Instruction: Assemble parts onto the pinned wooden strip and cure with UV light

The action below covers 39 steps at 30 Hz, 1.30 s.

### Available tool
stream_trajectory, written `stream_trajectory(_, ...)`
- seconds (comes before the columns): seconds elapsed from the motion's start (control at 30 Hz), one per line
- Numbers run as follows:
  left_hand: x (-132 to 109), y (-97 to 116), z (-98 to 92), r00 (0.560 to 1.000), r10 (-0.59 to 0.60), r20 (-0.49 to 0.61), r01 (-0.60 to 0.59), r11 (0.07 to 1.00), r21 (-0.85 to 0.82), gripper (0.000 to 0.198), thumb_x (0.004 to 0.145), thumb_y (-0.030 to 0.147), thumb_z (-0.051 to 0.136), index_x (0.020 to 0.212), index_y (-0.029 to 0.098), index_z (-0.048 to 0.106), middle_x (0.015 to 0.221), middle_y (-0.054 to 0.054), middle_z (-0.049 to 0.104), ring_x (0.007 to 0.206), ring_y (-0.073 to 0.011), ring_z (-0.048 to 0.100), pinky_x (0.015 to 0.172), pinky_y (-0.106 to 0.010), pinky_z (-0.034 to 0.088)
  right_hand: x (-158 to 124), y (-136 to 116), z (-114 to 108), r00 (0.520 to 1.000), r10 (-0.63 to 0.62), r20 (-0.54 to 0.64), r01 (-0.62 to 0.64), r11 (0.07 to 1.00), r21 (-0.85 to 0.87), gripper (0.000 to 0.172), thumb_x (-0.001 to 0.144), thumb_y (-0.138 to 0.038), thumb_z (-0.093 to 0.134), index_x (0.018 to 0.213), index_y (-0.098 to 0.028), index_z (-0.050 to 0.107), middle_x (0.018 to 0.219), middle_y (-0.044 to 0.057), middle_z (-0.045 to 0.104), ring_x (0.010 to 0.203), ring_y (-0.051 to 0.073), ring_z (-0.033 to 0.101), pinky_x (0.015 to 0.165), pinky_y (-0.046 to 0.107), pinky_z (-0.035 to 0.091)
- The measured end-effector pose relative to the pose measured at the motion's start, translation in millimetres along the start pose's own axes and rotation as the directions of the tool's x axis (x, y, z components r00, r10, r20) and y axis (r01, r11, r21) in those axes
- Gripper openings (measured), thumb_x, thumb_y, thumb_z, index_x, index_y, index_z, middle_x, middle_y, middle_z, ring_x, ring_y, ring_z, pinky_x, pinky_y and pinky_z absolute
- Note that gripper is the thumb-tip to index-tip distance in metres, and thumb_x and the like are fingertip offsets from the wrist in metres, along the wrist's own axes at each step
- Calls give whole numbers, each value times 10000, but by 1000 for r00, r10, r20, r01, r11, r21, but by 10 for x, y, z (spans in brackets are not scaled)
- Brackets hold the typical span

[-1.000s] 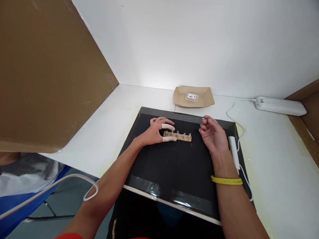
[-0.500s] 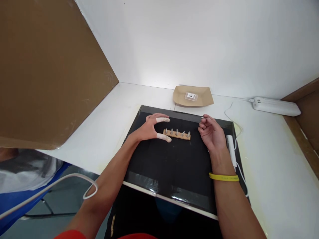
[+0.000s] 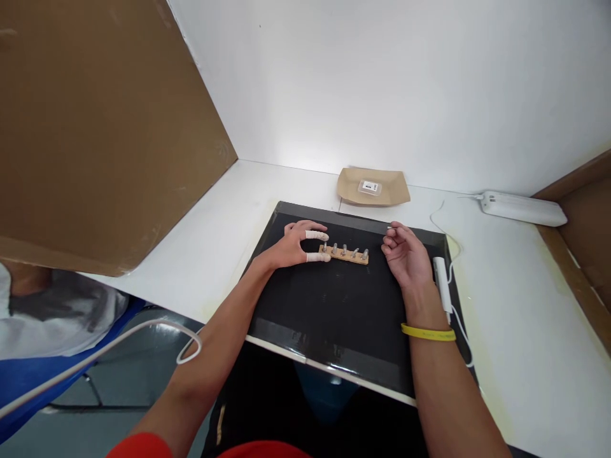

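A small wooden strip [image 3: 348, 257] with several upright metal pieces stands on the black mat [image 3: 329, 305]. My left hand [image 3: 305, 245], with pale covers on thumb and index finger, is around the strip's left end, the two fingertips on either side of the leftmost metal piece. Whether they touch it cannot be made out. To the right of the strip, my right hand [image 3: 405, 254] is turned palm up with its fingers curled, and a tiny thin light object [image 3: 391, 228] shows at its fingertips.
Behind the mat lies a brown paper tray [image 3: 398, 191] with a small clear labelled case [image 3: 370, 187]. A white power strip [image 3: 522, 208] is at the right, with cables and a white bar [image 3: 442, 284] beside my right wrist. A person's arm [image 3: 28, 280] shows at far left.
My left thumb and index finger have come closer together around the strip's left end. The whole view has shifted slightly. My right hand keeps nearly the same pose.
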<state>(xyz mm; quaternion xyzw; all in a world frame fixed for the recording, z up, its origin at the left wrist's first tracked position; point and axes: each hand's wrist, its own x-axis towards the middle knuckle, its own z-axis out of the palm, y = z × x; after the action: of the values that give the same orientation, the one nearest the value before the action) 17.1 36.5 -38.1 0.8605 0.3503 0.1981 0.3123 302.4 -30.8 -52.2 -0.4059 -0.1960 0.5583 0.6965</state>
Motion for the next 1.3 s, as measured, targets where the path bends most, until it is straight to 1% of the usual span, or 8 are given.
stream_trajectory(0.17, 15, -8, 5, 1000, 0, 9, 0, 1000, -5, 350, 852, 493, 844, 1144, 319, 759, 1482, -42, 660, 1466, -308, 519, 1269, -600, 222, 12, 13, -3, 1000, 0, 4, 0, 1000, -8, 206, 720, -237, 819, 899, -209, 721, 716, -44, 672, 601, 68, 578, 498, 161, 458)
stream_trajectory(0.4, 39, 1, 26, 1000, 11, -15, -12, 1000, -19, 323, 841, 453, 862, 1097, 288, 753, 1437, -38, 691, 1386, -288, 599, 1256, -584, 257, 25, 21, 5, 1000, -4, -2, 4, 1000, -6, 217, 697, -240, 824, 888, -213, 725, 713, -39, 679, 598, 76, 564, 480, 164, 448)
stream_trajectory(0.73, 34, -7, 38, 1000, 5, -22, -5, 1000, -17, 311, 856, 442, 849, 1120, 302, 763, 1405, -35, 712, 1348, -282, 630, 1238, -562, 288, 33, 24, -3, 1000, -2, -2, 2, 1000, -3, 223, 705, -236, 816, 904, -204, 720, 715, -37, 681, 590, 74, 575, 472, 162, 447)
stream_trajectory(0.87, 38, -6, 36, 1000, -5, -17, 5, 1000, -27, 310, 860, 426, 847, 1128, 297, 758, 1409, -36, 711, 1349, -275, 629, 1241, -558, 278, 35, 26, -4, 1000, -4, -1, 4, 1000, -6, 230, 705, -234, 817, 908, -200, 715, 716, -35, 678, 593, 75, 576, 472, 163, 447)
stream_trajectory(0.97, 33, -4, 34, 1000, -22, -11, 22, 999, -38, 393, 842, 451, 859, 1185, 299, 743, 1431, -40, 698, 1371, -273, 611, 1254, -542, 277, 33, 29, -3, 1000, -9, -3, 9, 1000, -8, 226, 703, -242, 816, 902, -204, 714, 714, -36, 677, 592, 76, 571, 473, 165, 449)
stream_trajectory(1.1, 11, 15, 26, 998, -66, -2, 66, 997, -46, 543, 799, 539, 872, 1269, 316, 718, 1465, -37, 672, 1415, -292, 569, 1283, -540, 266, 33, 32, -6, 1000, -14, 3, 14, 1000, -22, 208, 723, -247, 804, 906, -220, 708, 721, -37, 675, 594, 81, 572, 480, 173, 454)
stream_trajectory(1.2, -17, 34, 1, 994, -110, -3, 109, 993, -53, 725, 731, 633, 886, 1363, 344, 681, 1521, -45, 621, 1468, -330, 504, 1281, -531, 306, 29, 28, -7, 1000, -16, 3, 16, 999, -33, 200, 734, -249, 796, 909, -219, 705, 723, -35, 672, 597, 81, 575, 486, 173, 452)
stream_trajectory(1.3, -58, 31, -37, 990, -140, -24, 138, 988, -75, 867, 677, 679, 895, 1433, 344, 635, 1586, -57, 552, 1488, -339, 477, 1267, -492, 357, 14, 21, 1, 1000, -23, 1, 23, 999, -44, 194, 736, -265, 790, 906, -224, 705, 724, -38, 667, 595, 79, 574, 485, 173, 453)
